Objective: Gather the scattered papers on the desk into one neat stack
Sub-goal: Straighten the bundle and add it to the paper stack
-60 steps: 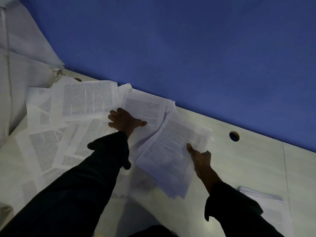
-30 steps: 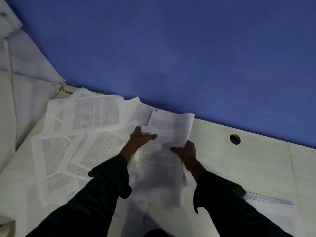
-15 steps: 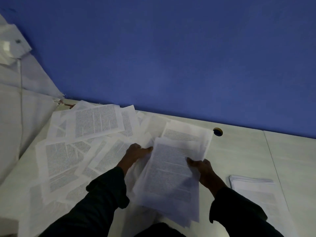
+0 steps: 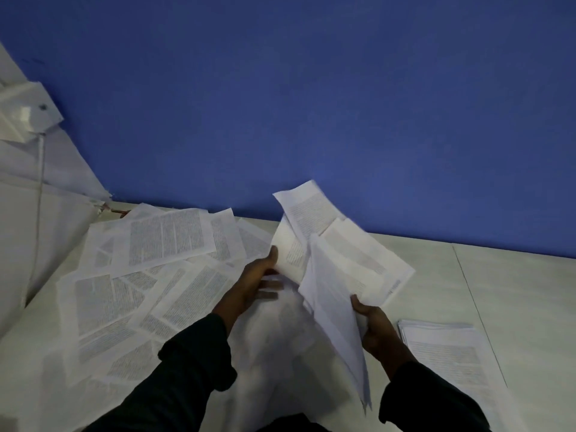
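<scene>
at the bottom of the frame two dark sleeves reach up and in from the low edge. the right hand is low and right of the middle. its fingers are curled round the near edge of a loose bunch of papers, with the thumb on top and the other fingers hidden under the sheets. the bunch is lifted off the desk and fans out, with one sheet poking up toward the upper middle in front of the blue wall.

the left hand is just left of the bunch, in the middle of the frame. its thumb presses on the left edge of one sheet and the fingers reach out under the bunch, a little spread. it is too blurry to tell how tight it holds.

just right of the right hand, at the lower right, a neat stack lies flat on the pale desk.

to the left, from the lower left up to the middle left, scattered papers lie flat on the desk, overlapping each other at all angles. they are beside the left hand and partly under its sleeve.

farther back, at the upper left, a white box sits on a white wall with a thin cord hanging down.
</scene>
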`<move>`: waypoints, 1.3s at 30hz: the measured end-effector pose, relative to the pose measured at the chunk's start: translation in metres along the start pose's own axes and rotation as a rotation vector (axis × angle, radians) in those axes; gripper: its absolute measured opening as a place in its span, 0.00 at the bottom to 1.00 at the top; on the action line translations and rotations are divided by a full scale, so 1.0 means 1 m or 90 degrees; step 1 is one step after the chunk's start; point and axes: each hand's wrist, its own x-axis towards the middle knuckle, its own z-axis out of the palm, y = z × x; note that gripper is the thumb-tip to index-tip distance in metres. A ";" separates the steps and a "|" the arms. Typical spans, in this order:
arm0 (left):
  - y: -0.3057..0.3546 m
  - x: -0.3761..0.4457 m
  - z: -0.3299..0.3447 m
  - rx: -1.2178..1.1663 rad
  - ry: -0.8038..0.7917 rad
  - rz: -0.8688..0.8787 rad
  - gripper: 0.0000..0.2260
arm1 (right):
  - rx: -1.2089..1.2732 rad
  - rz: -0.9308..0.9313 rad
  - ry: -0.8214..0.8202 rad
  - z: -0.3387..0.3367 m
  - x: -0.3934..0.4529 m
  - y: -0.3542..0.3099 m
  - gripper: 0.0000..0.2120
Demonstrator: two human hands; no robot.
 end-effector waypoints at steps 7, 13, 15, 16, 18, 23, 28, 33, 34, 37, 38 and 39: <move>0.015 0.000 0.016 0.085 0.138 0.251 0.15 | -0.052 -0.028 -0.075 -0.009 -0.012 0.008 0.37; -0.003 0.009 -0.018 0.240 0.254 0.189 0.22 | -0.117 -0.036 0.015 -0.022 -0.018 0.019 0.34; -0.014 0.008 -0.026 0.271 0.266 0.183 0.23 | -0.130 -0.040 0.042 -0.021 -0.019 0.021 0.25; -0.019 0.007 -0.030 0.276 0.283 0.189 0.23 | -0.131 -0.038 0.045 -0.020 -0.019 0.022 0.20; -0.029 0.005 -0.039 0.269 0.320 0.197 0.21 | -0.131 -0.039 0.045 -0.016 -0.020 0.022 0.16; -0.030 -0.001 -0.063 0.241 0.356 0.221 0.18 | -0.152 -0.047 0.100 -0.011 -0.013 0.024 0.18; -0.030 -0.009 -0.081 0.210 0.381 0.228 0.17 | -0.158 -0.037 0.164 -0.018 -0.006 0.027 0.23; -0.032 -0.015 -0.089 0.245 0.363 0.217 0.17 | -0.195 -0.027 0.118 -0.014 -0.008 0.027 0.21; -0.033 -0.015 -0.091 0.258 0.353 0.214 0.17 | -0.200 -0.028 0.105 -0.012 -0.010 0.024 0.20; -0.037 -0.017 -0.101 0.306 0.308 0.191 0.17 | -0.204 -0.035 0.098 -0.010 -0.011 0.012 0.16; -0.040 -0.014 -0.106 0.347 0.287 0.187 0.16 | -0.208 -0.039 0.105 -0.010 -0.009 0.009 0.15; -0.043 -0.012 -0.110 0.400 0.268 0.178 0.16 | -0.218 -0.049 0.112 -0.012 -0.008 0.006 0.14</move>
